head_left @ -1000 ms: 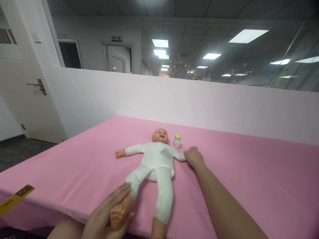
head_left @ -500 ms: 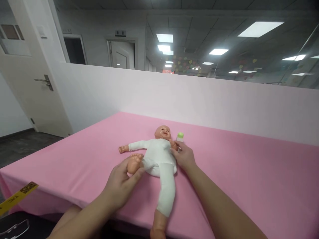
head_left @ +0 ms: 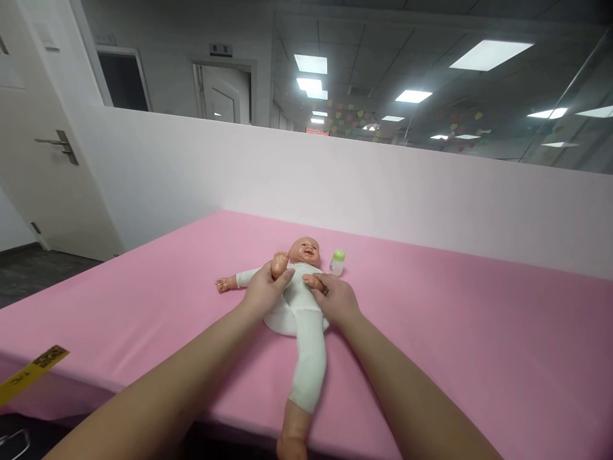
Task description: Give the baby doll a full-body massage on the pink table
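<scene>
A baby doll (head_left: 309, 338) with a white cloth body lies on its back on the pink-covered table (head_left: 431, 319), its head toward the wall. My left hand (head_left: 265, 292) is closed around the doll's raised foot (head_left: 280, 264), holding that leg bent up over the belly. My right hand (head_left: 339, 297) grips the doll's arm, with the small hand (head_left: 313, 281) lying over the chest. The doll's other leg stretches toward me, its foot at the table's near edge. Its other arm (head_left: 227, 283) lies out to the left.
A small baby bottle (head_left: 338, 262) with a green cap stands beside the doll's head. Behind the table runs a low white wall (head_left: 383, 191) with glass above. A yellow strip (head_left: 33, 374) hangs at the near left edge. A door (head_left: 52, 147) is on the left.
My left hand has pushed the doll's foot up and away from me, toward its chest. My right hand has brought the doll's arm inward across the chest. The bottle now shows more fully.
</scene>
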The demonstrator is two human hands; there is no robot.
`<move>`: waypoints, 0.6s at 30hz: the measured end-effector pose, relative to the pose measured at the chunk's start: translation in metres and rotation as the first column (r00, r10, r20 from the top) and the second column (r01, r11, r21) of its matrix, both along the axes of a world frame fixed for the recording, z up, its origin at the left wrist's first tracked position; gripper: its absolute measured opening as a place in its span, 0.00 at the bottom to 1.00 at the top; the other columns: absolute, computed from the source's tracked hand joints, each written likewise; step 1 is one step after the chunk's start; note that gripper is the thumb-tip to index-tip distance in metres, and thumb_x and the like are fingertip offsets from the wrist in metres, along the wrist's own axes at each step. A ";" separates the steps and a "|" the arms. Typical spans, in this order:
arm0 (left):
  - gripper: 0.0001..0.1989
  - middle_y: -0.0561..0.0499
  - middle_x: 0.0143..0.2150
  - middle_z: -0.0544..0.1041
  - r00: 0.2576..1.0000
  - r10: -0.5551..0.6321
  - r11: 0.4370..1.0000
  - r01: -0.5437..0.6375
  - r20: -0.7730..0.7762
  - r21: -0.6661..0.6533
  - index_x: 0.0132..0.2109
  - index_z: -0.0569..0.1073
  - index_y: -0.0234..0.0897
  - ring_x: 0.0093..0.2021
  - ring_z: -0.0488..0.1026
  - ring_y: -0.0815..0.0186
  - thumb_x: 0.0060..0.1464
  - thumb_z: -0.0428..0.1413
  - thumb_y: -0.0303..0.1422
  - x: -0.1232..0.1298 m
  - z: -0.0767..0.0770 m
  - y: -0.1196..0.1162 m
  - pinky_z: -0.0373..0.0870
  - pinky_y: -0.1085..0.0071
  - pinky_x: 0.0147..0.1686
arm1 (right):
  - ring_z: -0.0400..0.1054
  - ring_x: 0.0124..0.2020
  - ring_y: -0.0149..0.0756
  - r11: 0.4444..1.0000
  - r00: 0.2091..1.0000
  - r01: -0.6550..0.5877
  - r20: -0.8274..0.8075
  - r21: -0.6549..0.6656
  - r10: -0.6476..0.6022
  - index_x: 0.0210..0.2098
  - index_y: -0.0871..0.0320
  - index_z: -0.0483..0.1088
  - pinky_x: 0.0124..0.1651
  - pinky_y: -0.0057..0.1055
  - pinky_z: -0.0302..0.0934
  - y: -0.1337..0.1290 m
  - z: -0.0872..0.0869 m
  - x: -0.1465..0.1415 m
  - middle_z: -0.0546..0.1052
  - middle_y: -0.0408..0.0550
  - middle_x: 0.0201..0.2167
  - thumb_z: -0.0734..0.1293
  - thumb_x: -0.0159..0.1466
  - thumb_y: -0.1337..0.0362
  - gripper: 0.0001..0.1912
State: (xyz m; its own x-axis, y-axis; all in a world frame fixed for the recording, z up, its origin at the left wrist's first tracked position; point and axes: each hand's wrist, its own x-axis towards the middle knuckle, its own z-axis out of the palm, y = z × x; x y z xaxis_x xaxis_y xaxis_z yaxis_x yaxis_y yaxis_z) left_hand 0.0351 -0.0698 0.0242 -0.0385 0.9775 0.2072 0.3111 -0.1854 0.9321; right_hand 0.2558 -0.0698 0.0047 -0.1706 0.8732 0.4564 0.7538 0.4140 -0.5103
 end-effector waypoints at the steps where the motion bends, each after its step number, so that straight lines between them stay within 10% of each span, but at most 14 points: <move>1: 0.36 0.45 0.43 0.76 1.000 0.012 1.000 -0.012 0.004 -0.005 0.50 0.74 0.30 0.43 0.71 0.69 0.57 0.56 0.62 0.002 -0.003 0.002 0.66 0.75 0.46 | 0.75 0.48 0.40 1.000 1.000 -0.013 0.016 0.010 0.013 0.46 0.46 0.79 0.46 0.33 0.65 0.000 -0.001 -0.001 0.82 0.40 0.46 0.67 0.71 0.58 0.08; 10: 0.35 0.45 0.53 0.76 0.999 0.010 1.000 -0.010 0.047 0.007 0.58 0.73 0.33 0.52 0.74 0.67 0.58 0.58 0.59 -0.013 -0.007 -0.006 0.70 0.72 0.55 | 0.75 0.50 0.41 0.998 0.993 -0.058 -0.098 0.024 0.060 0.50 0.45 0.79 0.52 0.35 0.66 0.003 -0.003 0.002 0.82 0.41 0.49 0.68 0.70 0.59 0.11; 18: 0.31 0.48 0.65 0.70 0.983 0.144 0.975 -0.121 -0.116 0.188 0.63 0.74 0.39 0.67 0.69 0.62 0.62 0.55 0.54 -0.055 -0.005 -0.095 0.67 0.64 0.70 | 0.76 0.41 0.42 0.963 0.817 0.253 -0.515 -0.087 -0.261 0.57 0.52 0.75 0.46 0.36 0.70 0.036 -0.022 0.049 0.83 0.47 0.47 0.71 0.65 0.49 0.25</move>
